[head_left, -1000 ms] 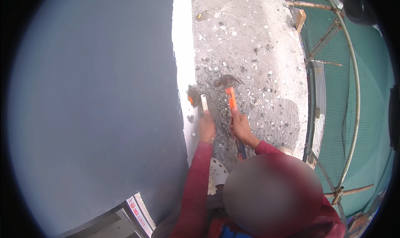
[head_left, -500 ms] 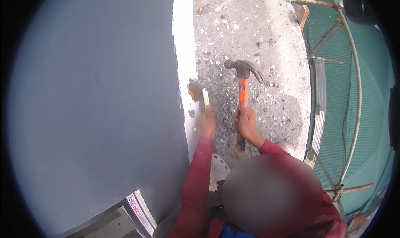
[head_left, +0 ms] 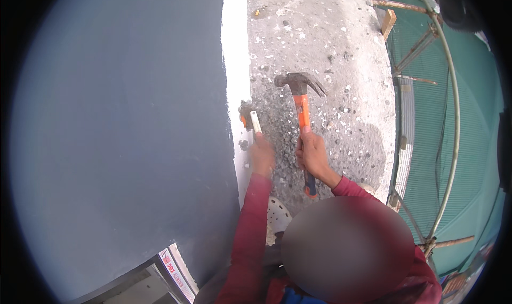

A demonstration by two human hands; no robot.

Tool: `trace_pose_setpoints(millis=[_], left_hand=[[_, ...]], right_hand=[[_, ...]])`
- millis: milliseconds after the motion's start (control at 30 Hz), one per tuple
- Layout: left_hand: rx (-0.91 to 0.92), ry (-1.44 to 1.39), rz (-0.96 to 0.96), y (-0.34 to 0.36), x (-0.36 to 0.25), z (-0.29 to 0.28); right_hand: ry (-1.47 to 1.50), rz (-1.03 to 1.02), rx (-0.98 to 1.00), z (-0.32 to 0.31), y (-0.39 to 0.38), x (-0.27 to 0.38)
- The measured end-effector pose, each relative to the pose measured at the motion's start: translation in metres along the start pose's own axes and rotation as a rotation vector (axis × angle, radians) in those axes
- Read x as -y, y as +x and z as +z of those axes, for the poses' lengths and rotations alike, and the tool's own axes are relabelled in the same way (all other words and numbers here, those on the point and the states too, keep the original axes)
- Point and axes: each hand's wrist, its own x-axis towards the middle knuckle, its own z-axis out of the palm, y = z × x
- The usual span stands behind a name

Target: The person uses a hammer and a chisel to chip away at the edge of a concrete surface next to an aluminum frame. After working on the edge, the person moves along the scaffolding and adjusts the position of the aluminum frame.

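Note:
My right hand [head_left: 313, 152] is wrapped round the grip of a claw hammer [head_left: 302, 104] with an orange and dark handle. The steel head points away from me, with its striking face to the left and its claw to the right. To its left, my left hand [head_left: 262, 156], slightly blurred, is closed on a white-handled tool [head_left: 256, 122] with a small hole in its end; its working end is hidden. Hammer head and tool are apart. Beside the tool, a rough chipped hole [head_left: 246, 112] at the wall's base shows an orange piece [head_left: 243, 121].
A dark grey wall [head_left: 128, 123] with a white lower band [head_left: 235, 43] runs along my left. Rubble [head_left: 290, 139] litters the concrete floor [head_left: 320, 37]. My perforated light shoe [head_left: 277, 214] is below. Scaffold poles [head_left: 454, 91] and green netting [head_left: 477, 144] line the right side.
The hammer has shifted left and a little away from me, its head now tilted more toward the wall. My left hand and the white-handled tool have moved slightly left.

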Motion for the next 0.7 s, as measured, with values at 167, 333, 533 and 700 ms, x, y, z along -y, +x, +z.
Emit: trace_pose_setpoints(millis=[167,333,533,700], left_hand=[[0.099,-0.041,-0.212,-0.028,-0.013,-0.001],[-0.012,0.036,0.099,-0.008,-0.032,0.004],[-0.013,0.188,0.062,-0.024,0.002,0.008],[0.000,0.051,0.122,-0.011,0.008,0.002]], right_hand=[[-0.094,-0.002,0.041,0.005,0.002,-0.002],[-0.186,0.118,0.053,0.004,-0.001,-0.006],[-0.161,0.023,0.037,0.004,0.000,-0.007],[-0.117,0.084,0.059,-0.001,0.002,-0.007]])
